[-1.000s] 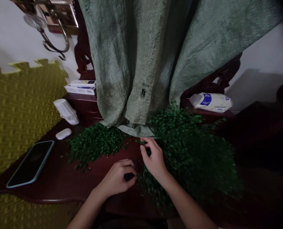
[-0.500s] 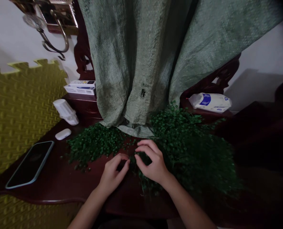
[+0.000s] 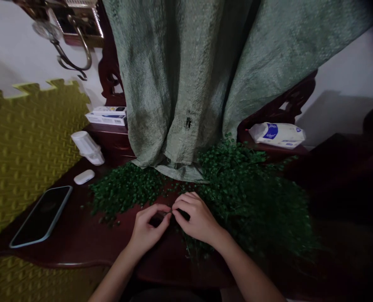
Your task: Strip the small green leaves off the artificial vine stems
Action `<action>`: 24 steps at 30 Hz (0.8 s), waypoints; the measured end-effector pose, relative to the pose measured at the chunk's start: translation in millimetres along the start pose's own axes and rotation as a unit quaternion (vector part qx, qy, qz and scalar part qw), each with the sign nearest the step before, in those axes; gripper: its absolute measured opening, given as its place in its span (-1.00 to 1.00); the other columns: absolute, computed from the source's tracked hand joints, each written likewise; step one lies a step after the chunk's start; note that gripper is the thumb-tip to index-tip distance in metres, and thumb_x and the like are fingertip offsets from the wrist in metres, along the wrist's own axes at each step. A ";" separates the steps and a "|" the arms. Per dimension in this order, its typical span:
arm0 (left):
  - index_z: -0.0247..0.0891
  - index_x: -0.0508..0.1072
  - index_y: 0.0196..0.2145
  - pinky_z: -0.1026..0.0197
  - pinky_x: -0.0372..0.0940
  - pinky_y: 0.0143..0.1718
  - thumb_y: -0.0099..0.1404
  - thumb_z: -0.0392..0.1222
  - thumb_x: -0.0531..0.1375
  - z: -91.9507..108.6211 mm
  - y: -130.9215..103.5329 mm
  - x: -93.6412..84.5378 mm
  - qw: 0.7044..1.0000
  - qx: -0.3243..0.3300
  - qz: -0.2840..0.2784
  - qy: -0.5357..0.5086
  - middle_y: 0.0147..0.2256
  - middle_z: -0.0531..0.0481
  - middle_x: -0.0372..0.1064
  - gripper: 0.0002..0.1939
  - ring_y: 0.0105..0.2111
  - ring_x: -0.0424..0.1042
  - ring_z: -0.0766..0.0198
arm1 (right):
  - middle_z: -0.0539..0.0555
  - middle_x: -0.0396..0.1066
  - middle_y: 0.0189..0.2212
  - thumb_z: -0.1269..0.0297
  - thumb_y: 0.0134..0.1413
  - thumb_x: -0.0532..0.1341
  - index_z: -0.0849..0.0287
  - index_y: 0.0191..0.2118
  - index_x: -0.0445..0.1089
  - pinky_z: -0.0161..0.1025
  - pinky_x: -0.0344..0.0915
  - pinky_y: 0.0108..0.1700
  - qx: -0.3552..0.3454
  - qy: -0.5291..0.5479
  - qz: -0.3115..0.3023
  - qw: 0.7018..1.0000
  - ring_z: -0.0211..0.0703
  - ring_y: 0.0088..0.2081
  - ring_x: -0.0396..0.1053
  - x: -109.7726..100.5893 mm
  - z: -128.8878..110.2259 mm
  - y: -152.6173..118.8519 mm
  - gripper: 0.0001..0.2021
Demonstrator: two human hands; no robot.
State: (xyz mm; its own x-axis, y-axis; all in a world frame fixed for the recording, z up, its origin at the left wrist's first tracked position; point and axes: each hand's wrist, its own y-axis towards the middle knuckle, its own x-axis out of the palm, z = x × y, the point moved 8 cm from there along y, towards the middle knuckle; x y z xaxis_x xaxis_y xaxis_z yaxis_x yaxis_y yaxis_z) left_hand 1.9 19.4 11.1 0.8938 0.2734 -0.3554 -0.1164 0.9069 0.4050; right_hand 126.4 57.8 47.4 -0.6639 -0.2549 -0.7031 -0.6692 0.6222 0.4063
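Note:
Near the front of the dark red table (image 3: 110, 241), my left hand (image 3: 150, 224) is closed in a pinch of thumb and fingertips. My right hand (image 3: 195, 214) pinches too, its fingertips meeting those of the left. What lies between the fingertips is too small and dark to name. A large heap of green stems with small round pods (image 3: 252, 197) spreads to the right, partly behind my right hand. Beyond my left hand sits a smaller pile of loose green pods (image 3: 126, 186).
Grey-green woven cloth (image 3: 186, 84) hangs down to the table's back. At left lie a phone (image 3: 41, 216), a small white case (image 3: 84, 177), a white plastic container (image 3: 88, 147) and white boxes (image 3: 107, 116). A tissue pack (image 3: 278, 135) rests on the right ledge.
My right hand has moved slightly left and its fingers have closed. The fingertips of both hands, apart before, now meet. The piles look the same.

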 end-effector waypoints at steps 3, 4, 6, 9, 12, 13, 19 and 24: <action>-0.30 0.49 -0.31 0.31 0.43 -0.38 0.18 -0.29 0.24 -10.5 -0.4 3.5 0.995 -0.063 -0.025 -0.078 -0.39 -0.04 0.52 -0.91 -0.42 0.51 0.28 | 0.02 0.42 -0.37 0.50 0.08 0.17 0.15 -0.36 0.41 -0.17 0.20 -0.10 0.028 0.064 0.017 0.997 -0.17 -0.27 0.34 -2.4 5.7 0.3 -0.88; -0.30 0.48 -0.30 0.30 0.43 -0.37 0.17 -0.27 0.25 -14.5 -1.0 5.7 0.990 -0.087 -0.038 -0.108 -0.37 -0.06 0.51 -0.89 -0.40 0.51 0.28 | 0.01 0.42 -0.38 0.50 0.08 0.17 0.15 -0.36 0.40 -0.19 0.22 -0.11 0.035 0.078 0.021 0.996 -0.18 -0.28 0.35 -3.2 7.4 0.5 -0.88; -0.31 0.46 -0.26 0.29 0.43 -0.37 0.15 -0.24 0.28 -21.6 -2.7 10.8 0.974 -0.133 -0.067 -0.171 -0.33 -0.08 0.49 -0.82 -0.39 0.49 0.28 | 0.00 0.40 -0.40 0.49 0.11 0.15 0.16 -0.37 0.39 -0.23 0.25 -0.15 0.045 0.096 0.029 0.994 -0.20 -0.29 0.36 -4.7 10.1 1.1 -0.88; -0.30 0.42 -0.20 0.26 0.42 -0.36 0.12 -0.21 0.32 -28.1 -5.2 17.3 0.950 -0.172 -0.093 -0.243 -0.26 -0.11 0.47 -0.72 -0.37 0.47 0.28 | 0.01 0.40 -0.39 0.46 0.14 0.13 0.16 -0.36 0.38 -0.28 0.28 -0.22 0.062 0.125 0.038 0.990 -0.21 -0.31 0.38 -6.4 13.6 1.8 -0.88; -0.29 0.42 -0.19 0.25 0.42 -0.34 0.12 -0.22 0.32 -29.4 -5.7 18.5 0.954 -0.165 -0.090 -0.233 -0.24 -0.11 0.45 -0.71 -0.32 0.46 0.26 | 0.01 0.43 -0.40 0.43 0.14 0.13 0.17 -0.35 0.38 -0.30 0.30 -0.23 0.079 0.145 0.044 0.985 -0.22 -0.32 0.40 -6.8 17.1 2.0 -0.89; -0.28 0.43 -0.19 0.26 0.42 -0.35 0.13 -0.22 0.30 -28.5 -5.5 18.3 0.962 -0.154 -0.089 -0.209 -0.24 -0.11 0.44 -0.73 -0.32 0.45 0.26 | 0.00 0.44 -0.40 0.43 0.14 0.14 0.17 -0.35 0.39 -0.30 0.30 -0.23 0.086 0.151 0.044 0.984 -0.23 -0.32 0.40 -6.5 18.4 1.9 -0.90; -0.26 0.51 -0.21 0.19 0.39 -0.26 0.20 -0.27 0.25 -6.2 -0.9 13.8 0.996 -0.011 -0.084 -0.022 -0.27 -0.09 0.43 -0.83 -0.26 0.44 0.21 | -0.02 0.45 -0.42 0.39 0.12 0.17 0.17 -0.34 0.42 -0.31 0.32 -0.24 0.110 0.173 0.015 0.979 -0.23 -0.34 0.40 0.4 24.4 0.1 -0.92; -0.27 0.52 -0.24 0.14 0.38 -0.16 0.26 -0.24 0.23 -0.4 2.4 12.7 0.997 0.025 -0.072 -0.030 -0.26 -0.11 0.46 -0.88 -0.22 0.46 0.18 | -0.02 0.46 -0.40 0.41 0.10 0.21 0.17 -0.33 0.43 -0.31 0.32 -0.24 0.115 0.187 -0.012 0.976 -0.22 -0.32 0.39 7.9 25.8 -1.0 -0.94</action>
State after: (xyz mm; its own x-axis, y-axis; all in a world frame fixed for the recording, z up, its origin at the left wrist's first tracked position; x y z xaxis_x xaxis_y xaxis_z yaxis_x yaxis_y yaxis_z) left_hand 12.8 25.2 7.2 0.9242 0.1196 -0.3626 0.0366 0.9176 0.3959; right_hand 130.3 74.3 26.4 -0.7528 -0.4971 -0.4316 -0.6221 0.7515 0.2196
